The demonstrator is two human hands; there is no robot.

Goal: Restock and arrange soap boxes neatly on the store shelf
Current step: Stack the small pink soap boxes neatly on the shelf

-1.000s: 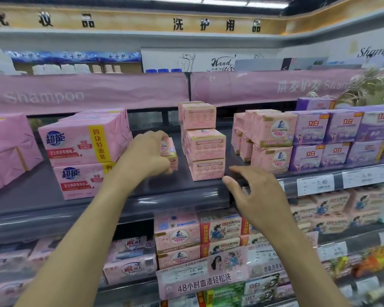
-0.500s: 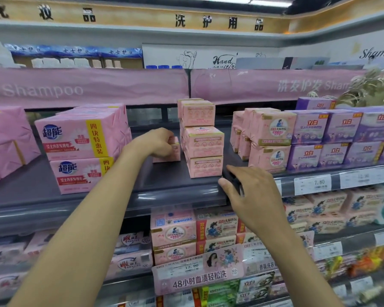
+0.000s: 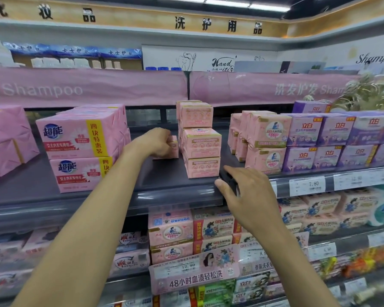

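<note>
So compared with a second back, my left hand has brought the small pink cardboard soap box down. It's now sitting on the dark grey metal shelf, just left of the tall stack of pink soap boxes. My fingers are still curled round it, hiding most of it. Bare shelf runs left of the stack up to the big pink wrapped four-bar packs. The right hand hasn't budged, down-right of the stack, fingers loose on the shelf's front lip.
</note>
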